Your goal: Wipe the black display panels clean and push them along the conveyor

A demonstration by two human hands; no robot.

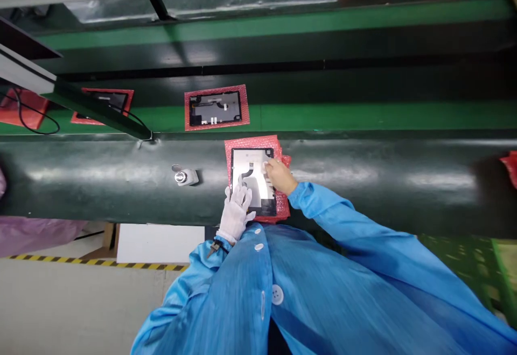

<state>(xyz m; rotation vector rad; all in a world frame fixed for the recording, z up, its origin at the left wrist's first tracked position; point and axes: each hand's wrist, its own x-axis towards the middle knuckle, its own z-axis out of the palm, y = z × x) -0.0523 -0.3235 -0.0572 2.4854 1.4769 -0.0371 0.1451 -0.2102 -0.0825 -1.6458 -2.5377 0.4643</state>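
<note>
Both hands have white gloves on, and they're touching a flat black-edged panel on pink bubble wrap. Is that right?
Not quite. The head view shows that only the left hand wears a white glove, and the right hand is bare. Both are touching the flat black-edged panel on pink bubble wrap.

Site is an electronics assembly line in a factory. Evidence: a green-striped conveyor belt (363, 116) carrying device panels (215, 108) on red bubble wrap (238, 145), a blue anti-static smock (323, 285), and yellow-black hazard tape (97, 262) on the floor.
</note>
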